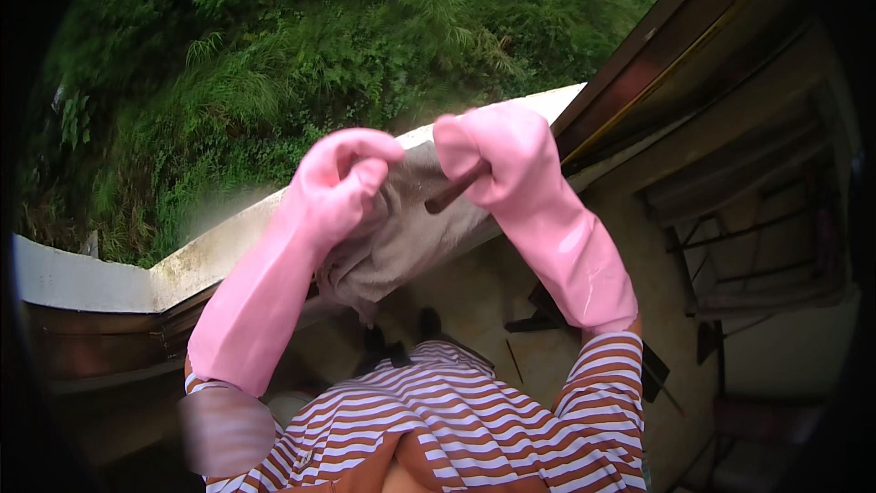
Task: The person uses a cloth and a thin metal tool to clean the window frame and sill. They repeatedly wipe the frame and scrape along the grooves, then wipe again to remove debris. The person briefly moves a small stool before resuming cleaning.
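Pink-gloved left hand (pixel 342 173): curled, contents unclear.
Right hand (pixel 509 148): brown rod (pixel 449 194) clenched.
Wall (pixel 214 245) edge: rod may be dropped, glove slipping.

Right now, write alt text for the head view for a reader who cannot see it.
The pink-gloved right hand grips a brown rod; the pink-gloved left hand curls in front of a grey cloth, its hold on it unclear. Beyond them, a white wall borders green plants; below shows a striped shirt.
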### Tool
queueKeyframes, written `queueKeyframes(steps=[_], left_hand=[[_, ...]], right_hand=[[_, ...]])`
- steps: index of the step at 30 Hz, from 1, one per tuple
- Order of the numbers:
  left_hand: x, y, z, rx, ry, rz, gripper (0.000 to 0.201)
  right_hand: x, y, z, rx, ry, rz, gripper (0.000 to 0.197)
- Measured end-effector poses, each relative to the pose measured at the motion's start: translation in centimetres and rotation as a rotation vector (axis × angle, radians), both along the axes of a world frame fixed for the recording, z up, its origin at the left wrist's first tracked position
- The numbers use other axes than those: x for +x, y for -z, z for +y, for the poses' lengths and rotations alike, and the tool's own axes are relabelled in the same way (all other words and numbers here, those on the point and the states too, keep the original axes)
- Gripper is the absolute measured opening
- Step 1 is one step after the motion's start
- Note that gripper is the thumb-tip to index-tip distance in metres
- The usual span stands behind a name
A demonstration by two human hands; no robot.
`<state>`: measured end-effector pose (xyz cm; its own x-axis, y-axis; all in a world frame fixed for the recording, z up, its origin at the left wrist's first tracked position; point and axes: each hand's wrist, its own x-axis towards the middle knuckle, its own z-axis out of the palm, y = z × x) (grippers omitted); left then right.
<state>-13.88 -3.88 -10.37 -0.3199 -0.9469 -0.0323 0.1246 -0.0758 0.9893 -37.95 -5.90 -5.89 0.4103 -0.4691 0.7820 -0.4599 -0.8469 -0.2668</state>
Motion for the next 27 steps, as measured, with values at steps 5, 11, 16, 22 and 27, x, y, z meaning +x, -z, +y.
queueKeyframes(steps=[5, 11, 16, 22, 27], left_hand=[[1.8, -2.9, -0.8, -0.292, -0.154, 0.095, 0.036], [1.4, -5.7, -2.0, -0.427, -0.164, 0.118, 0.034], [9.0, -11.5, -6.9, -0.549, -0.583, 0.433, 0.043], [12.4, -16.2, -3.9, -0.757, -0.434, 0.440, 0.035], [6.4, -14.2, -3.7, -0.668, 0.056, 0.473, 0.029]], right_hand=[[0.1, -2.6, 0.5, 0.062, -0.120, -0.116, 0.022], [-4.1, -3.5, 1.3, 0.092, -0.373, -0.468, 0.033], [-5.6, -11.9, 4.6, -0.090, -0.448, -0.655, 0.051], [-8.5, -12.0, 8.8, -0.056, -0.097, -0.757, 0.044], [-9.6, -9.2, 9.3, 0.064, -0.089, -0.697, 0.045]])
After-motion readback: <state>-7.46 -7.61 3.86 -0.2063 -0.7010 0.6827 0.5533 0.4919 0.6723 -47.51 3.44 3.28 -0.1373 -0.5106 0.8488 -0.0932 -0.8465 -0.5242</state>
